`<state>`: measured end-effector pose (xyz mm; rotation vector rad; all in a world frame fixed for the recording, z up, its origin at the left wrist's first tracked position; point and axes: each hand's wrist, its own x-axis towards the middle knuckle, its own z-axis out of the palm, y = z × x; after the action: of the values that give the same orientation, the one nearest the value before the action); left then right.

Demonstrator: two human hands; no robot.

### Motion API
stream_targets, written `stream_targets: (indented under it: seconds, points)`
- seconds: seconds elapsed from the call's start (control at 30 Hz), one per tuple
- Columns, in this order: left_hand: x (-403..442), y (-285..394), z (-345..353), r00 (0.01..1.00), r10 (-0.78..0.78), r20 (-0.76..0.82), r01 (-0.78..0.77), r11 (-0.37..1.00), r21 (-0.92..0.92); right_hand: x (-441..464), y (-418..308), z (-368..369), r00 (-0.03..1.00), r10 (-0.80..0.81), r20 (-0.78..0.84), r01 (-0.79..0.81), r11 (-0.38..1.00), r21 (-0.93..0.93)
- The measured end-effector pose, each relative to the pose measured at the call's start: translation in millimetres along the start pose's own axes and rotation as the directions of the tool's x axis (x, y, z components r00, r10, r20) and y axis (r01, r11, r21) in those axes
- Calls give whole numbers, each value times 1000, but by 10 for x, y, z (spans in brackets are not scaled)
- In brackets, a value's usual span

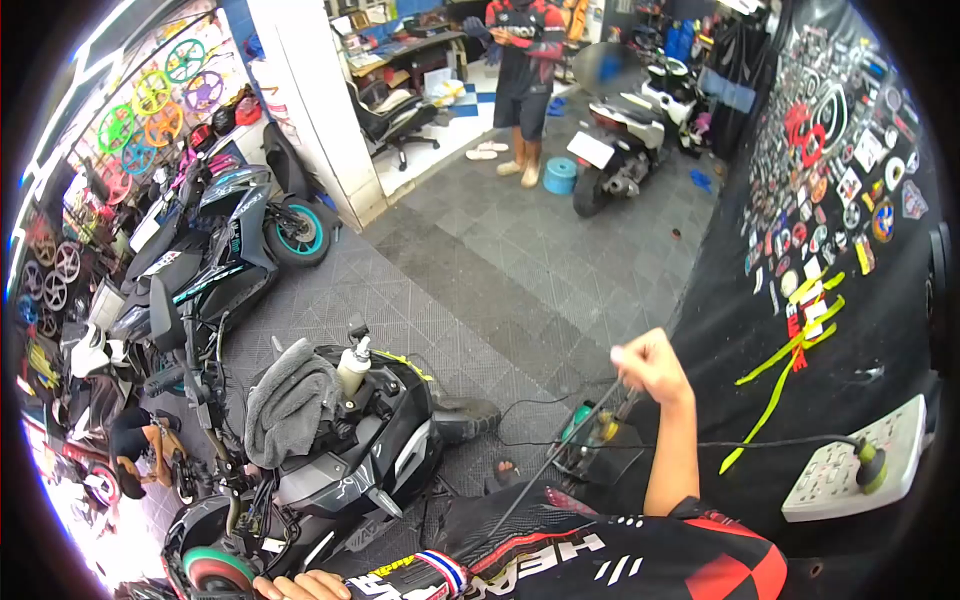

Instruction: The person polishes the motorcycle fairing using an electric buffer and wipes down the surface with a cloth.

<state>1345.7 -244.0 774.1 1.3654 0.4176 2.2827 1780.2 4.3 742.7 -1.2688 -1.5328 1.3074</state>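
Observation:
Raised at the right of centre, my right hand (655,368) is closed around a thin dark cord (570,438), which slants down to the left across my torso. At the bottom edge, my left hand (302,585) shows only in part, its fingers close together beside a wheel with a red and green rim (215,570); what it holds, if anything, is hidden. A partly stripped black motorcycle (345,480) stands in front of me, with a grey towel (292,405) and a whitish bottle (354,368) on it.
A power strip (855,462) with a plugged-in cable is at the right. Another motorcycle (230,240) stands at the left, and a scooter (635,140) at the back. One person (522,70) stands near a blue roll (560,176); another person (140,445) crouches at the lower left.

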Motion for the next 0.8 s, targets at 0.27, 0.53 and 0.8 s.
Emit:
stream_targets:
  seconds: [0.27, 0.53, 0.8]
  points:
    - [-212, 850, -423, 986, 127, -109, -104, 975, 195, 20, -445, 996, 212, -479, 852, 25, 874, 485]
    - [-715, 1619, -965, 996, 68, -60, -49, 960, 274, 165, 985, 3734, 655, -187, 732, 402, 907, -127]
    - [-727, 1372, -1112, 977, 41, -210, 8, 974, 224, 208, 1420, 4586, 677, -186, 712, 687, 506, -522]
